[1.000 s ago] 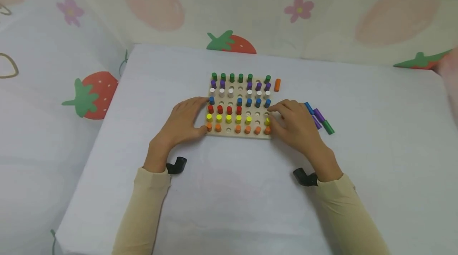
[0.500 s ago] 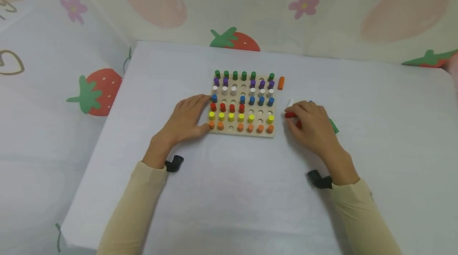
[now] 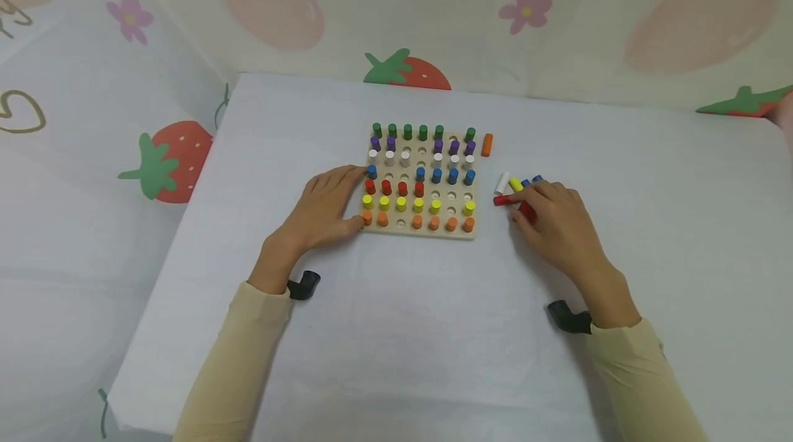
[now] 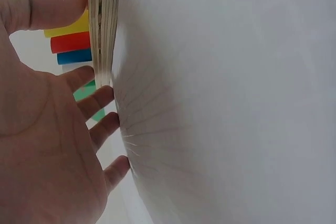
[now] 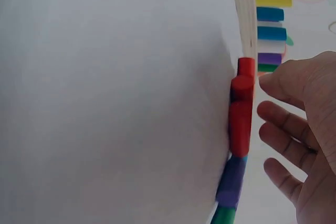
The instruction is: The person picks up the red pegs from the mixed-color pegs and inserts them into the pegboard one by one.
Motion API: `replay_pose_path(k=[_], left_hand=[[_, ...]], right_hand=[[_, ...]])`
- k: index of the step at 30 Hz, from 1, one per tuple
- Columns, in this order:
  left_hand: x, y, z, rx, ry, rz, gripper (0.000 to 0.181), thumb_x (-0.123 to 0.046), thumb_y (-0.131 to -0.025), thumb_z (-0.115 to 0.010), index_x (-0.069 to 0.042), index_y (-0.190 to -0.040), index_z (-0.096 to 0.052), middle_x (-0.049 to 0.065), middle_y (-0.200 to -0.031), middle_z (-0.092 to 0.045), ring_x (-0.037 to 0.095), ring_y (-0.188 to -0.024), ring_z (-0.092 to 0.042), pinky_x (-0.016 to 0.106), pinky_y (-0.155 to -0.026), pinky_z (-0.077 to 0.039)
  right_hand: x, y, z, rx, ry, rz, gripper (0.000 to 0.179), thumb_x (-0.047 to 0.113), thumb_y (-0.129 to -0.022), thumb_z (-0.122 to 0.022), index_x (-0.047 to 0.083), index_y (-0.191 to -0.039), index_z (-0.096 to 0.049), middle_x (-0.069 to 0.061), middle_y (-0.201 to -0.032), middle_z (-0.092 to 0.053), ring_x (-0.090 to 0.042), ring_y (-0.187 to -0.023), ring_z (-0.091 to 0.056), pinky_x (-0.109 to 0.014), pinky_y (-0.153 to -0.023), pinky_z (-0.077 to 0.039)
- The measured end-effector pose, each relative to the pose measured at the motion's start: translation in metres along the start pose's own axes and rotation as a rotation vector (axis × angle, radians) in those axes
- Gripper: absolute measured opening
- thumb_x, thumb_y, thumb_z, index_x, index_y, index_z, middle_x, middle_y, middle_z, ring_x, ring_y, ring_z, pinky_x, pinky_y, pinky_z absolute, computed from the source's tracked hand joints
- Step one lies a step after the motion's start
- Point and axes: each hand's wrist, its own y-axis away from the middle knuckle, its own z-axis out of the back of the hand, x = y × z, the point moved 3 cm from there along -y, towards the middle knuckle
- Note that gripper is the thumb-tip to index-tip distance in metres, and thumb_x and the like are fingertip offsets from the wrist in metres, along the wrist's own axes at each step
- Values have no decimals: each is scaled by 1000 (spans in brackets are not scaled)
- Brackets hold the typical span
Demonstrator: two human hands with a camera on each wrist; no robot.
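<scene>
A wooden pegboard (image 3: 427,233) holds rows of short coloured pegs, with some bare holes among them. My left hand (image 3: 322,215) lies at the board's left side. In the left wrist view its thumb (image 4: 58,9) touches the board's edge and the other fingers are spread along it. My right hand (image 3: 557,225) is over a group of loose pegs to the right of the board. The right wrist view shows its fingers apart, with nothing between them, beside a red peg (image 5: 240,129). Near its fingertips lie a white peg (image 3: 502,183) and a yellow peg (image 3: 515,184).
An orange peg (image 3: 487,144) lies alone by the board's top right corner. A purple peg (image 5: 231,182) and a green peg (image 5: 224,215) lie farther along the loose group. A white cloth (image 3: 396,339) covers the table, and a patterned curtain (image 3: 446,22) stands behind it.
My right hand has moved right, from the board's right edge to the loose pegs, uncovering the yellow peg in the board's last column. My left hand has stayed at the board's left edge.
</scene>
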Motion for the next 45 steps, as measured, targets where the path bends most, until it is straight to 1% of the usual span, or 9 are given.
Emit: replay_pose_path(k=[5, 10, 16, 23, 30, 34, 38, 42, 45], left_hand=[[0, 2, -1, 7, 4, 7, 88, -42, -92, -56, -14, -168, -25, 12, -174, -30, 36, -164, -23, 63, -134, -17], [0, 2, 0, 9, 6, 11, 87, -42, -92, -56, -14, -168, -25, 13, -174, -29, 36, -163, -23, 63, -134, -16], [-1, 0, 3, 23, -19, 3, 86, -42, -92, -54, -14, -169, -24, 13, -175, -28, 36, -163, -22, 64, -134, -16], [-1, -2, 5, 39, -49, -7, 87, -43, -93, -54, -13, -169, -24, 13, -174, -28, 36, -163, -23, 63, -134, -18], [1, -1, 1, 24, -43, -4, 86, -43, -93, -53, -13, -168, -25, 14, -173, -30, 37, -163, -24, 65, -133, -19], [0, 0, 1, 22, -36, -1, 87, -44, -92, -54, -13, -168, -25, 13, -173, -30, 37, -163, -24, 65, -133, -19], [-2, 0, 3, 24, -35, 3, 88, -45, -92, -55, -14, -168, -25, 12, -174, -30, 36, -163, -24, 64, -133, -18], [-2, 0, 3, 28, -34, 5, 88, -45, -92, -55, -14, -168, -25, 12, -174, -29, 36, -163, -23, 64, -133, -18], [-1, 1, 4, 31, -34, 8, 88, -44, -92, -55, -14, -168, -25, 13, -174, -30, 36, -163, -24, 64, -133, -18]], right_hand=[[-3, 3, 1, -23, -3, 30, 26, 11, -91, -78, 2, -115, -75, -20, -115, -72, -40, -107, -64, -61, -97, -52], [-4, -1, 2, -44, 1, 44, 28, 9, -90, -78, 2, -117, -74, -20, -113, -72, -40, -106, -64, -59, -96, -52], [-4, -6, 2, 12, 29, 8, 32, 11, -92, -77, 2, -122, -74, -20, -115, -74, -40, -112, -63, -57, -97, -51], [-1, -9, 1, 30, 49, -35, 31, 16, -94, -75, 4, -123, -75, -20, -112, -74, -38, -108, -62, -56, -97, -48], [1, -11, 0, 33, 82, -78, 26, 19, -94, -73, 3, -114, -76, -20, -107, -71, -39, -103, -61, -56, -92, -47], [1, -12, 1, 48, 88, -87, 24, 18, -93, -74, 3, -111, -76, -19, -104, -70, -39, -100, -61, -55, -88, -47], [1, -12, 1, 68, 95, -92, 24, 18, -93, -75, 3, -112, -76, -19, -105, -70, -39, -100, -61, -55, -89, -47], [-1, -10, 4, 55, 86, -85, 24, 17, -93, -77, 3, -111, -76, -20, -109, -72, -39, -104, -61, -56, -91, -48], [0, -9, 6, 47, 62, -70, 22, 17, -93, -77, 3, -110, -75, -18, -102, -71, -38, -102, -60, -53, -89, -48]])
